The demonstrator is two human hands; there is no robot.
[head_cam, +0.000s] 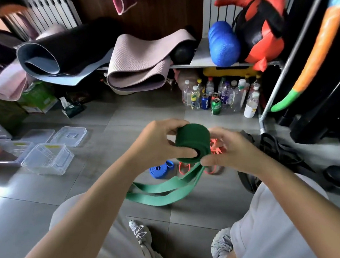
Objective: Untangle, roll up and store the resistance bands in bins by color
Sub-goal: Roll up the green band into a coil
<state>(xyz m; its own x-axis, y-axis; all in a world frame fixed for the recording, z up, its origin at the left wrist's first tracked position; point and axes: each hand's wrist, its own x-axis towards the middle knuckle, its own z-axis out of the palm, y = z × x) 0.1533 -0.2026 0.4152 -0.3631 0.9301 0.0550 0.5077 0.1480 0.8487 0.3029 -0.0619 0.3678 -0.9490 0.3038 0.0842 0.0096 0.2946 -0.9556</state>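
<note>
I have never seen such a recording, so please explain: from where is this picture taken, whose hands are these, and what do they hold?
There is no machine here. A person wears one camera on the head, and it looks down at that person's own hands. The left hand grips a half-rolled green band. The right hand pinches the band's loose tail just below the roll. On the floor lie a blue band, orange bands and clear bins.
</note>
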